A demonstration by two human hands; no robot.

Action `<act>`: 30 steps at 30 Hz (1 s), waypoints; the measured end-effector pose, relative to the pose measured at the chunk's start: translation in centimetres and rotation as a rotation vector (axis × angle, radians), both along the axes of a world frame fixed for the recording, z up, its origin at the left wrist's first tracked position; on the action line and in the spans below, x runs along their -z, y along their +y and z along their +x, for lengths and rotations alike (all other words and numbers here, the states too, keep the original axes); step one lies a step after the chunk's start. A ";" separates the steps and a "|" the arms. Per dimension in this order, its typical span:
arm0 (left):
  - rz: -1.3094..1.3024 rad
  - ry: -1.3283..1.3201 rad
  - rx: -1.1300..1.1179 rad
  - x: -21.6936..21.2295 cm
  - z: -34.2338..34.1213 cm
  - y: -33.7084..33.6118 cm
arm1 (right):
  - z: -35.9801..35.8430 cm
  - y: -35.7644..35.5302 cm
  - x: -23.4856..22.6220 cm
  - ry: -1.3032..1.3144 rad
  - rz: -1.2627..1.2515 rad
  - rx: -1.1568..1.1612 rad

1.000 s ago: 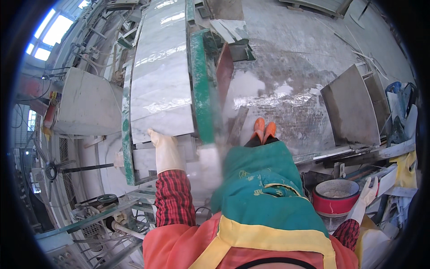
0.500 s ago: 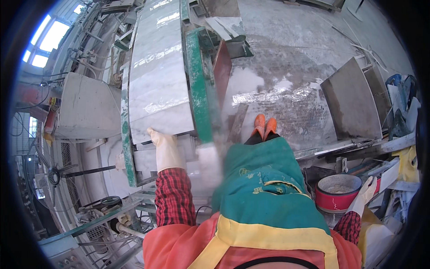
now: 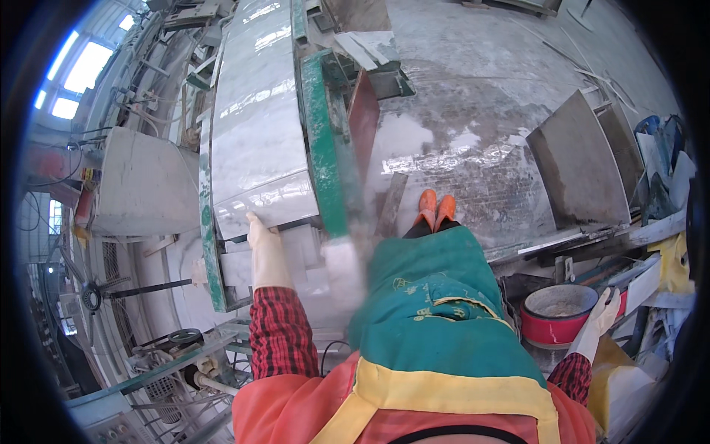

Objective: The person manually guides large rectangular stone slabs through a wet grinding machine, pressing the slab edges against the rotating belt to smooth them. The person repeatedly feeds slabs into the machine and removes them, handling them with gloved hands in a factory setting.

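Observation:
My left hand [image 3: 265, 255], in a cream rubber glove, is at the near edge of a wet white marble slab [image 3: 259, 137]. The thumb lies on top of the edge and the other fingers are mostly hidden, so the hand seems closed on it. A seam crosses the slab near this end. The slab rests lengthwise between green rails [image 3: 323, 140]. Off to the right, my gloved right hand [image 3: 608, 311] hangs beside a red bucket [image 3: 551, 325], its fingers a little apart and nothing visible in them.
Pale stone blocks [image 3: 342, 270] lie below the slab's near end. Brown-grey panels [image 3: 580, 163] lean at the right above the wet floor [image 3: 466, 148]. A boxy grey machine housing [image 3: 144, 181] stands left of the rails. A reddish board [image 3: 363, 118] leans by the green frame.
My left hand has shifted slightly left along the slab's edge. My right hand has turned a little, with its fingers more apart. The whole view has shifted slightly.

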State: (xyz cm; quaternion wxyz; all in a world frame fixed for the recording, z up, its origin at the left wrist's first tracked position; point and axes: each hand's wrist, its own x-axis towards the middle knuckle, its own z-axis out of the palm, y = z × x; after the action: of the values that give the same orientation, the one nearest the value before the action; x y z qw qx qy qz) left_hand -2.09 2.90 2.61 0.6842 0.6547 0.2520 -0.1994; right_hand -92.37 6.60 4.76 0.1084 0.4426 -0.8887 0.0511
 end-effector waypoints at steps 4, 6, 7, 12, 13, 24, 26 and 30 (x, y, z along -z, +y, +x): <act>-0.016 -0.298 0.565 6.1 5.5 6.8 | 0.3 0.1 0.4 0.004 -0.012 -0.004; 0.044 -0.201 0.601 2.4 2.4 5.6 | 0.6 1.1 0.3 0.013 -0.018 0.012; 0.103 -0.097 0.544 -0.4 0.5 5.4 | 0.9 0.9 0.2 0.013 -0.016 0.007; 0.948 -0.836 0.955 -0.7 0.6 7.2 | 2.1 0.5 -0.2 -0.009 -0.027 -0.014; 1.037 -1.026 1.016 -2.3 -1.1 6.6 | 2.4 0.7 -0.3 -0.005 -0.026 -0.007; 1.327 -1.444 1.221 -3.1 -2.2 1.4 | 5.0 0.7 -0.9 0.014 -0.035 0.005; 1.309 -1.399 1.231 -3.3 -2.4 1.4 | 5.1 0.9 -0.9 0.022 -0.024 0.008; 1.278 -1.345 1.330 -5.1 -3.0 0.2 | 4.8 1.7 -0.3 0.038 0.002 0.015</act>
State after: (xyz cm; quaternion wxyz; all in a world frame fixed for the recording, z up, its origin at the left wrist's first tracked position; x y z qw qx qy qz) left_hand -5.11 3.13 7.67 -0.0191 0.8611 -0.5069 0.0336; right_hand -87.55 8.26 5.09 0.1251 0.4368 -0.8898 0.0410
